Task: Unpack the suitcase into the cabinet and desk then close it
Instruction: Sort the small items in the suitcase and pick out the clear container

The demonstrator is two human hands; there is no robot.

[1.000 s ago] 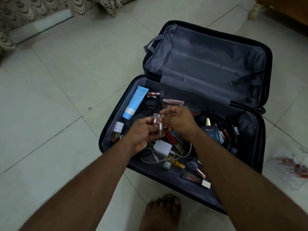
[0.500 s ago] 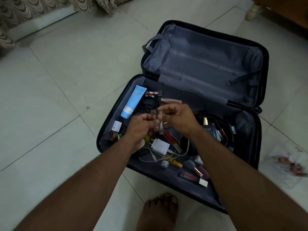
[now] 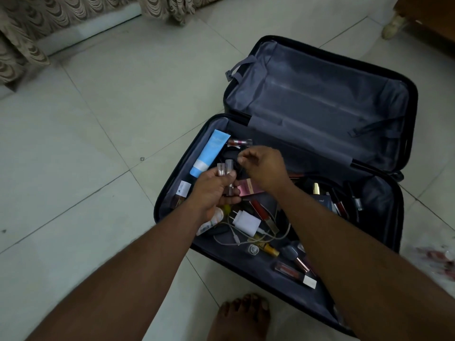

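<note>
Over the open suitcase (image 3: 290,286) on the floor, two small clear-capped tubes (image 3: 225,172) are gripped upright in the left hand (image 3: 211,190), seemingly gathered for carrying, while something small, unidentifiable, is pinched by the right hand (image 3: 264,166).

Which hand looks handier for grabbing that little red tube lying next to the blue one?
Probably the right hand: it holds nothing I can see and hovers just below the red tube. The left hand already grips two small tubes.
</note>
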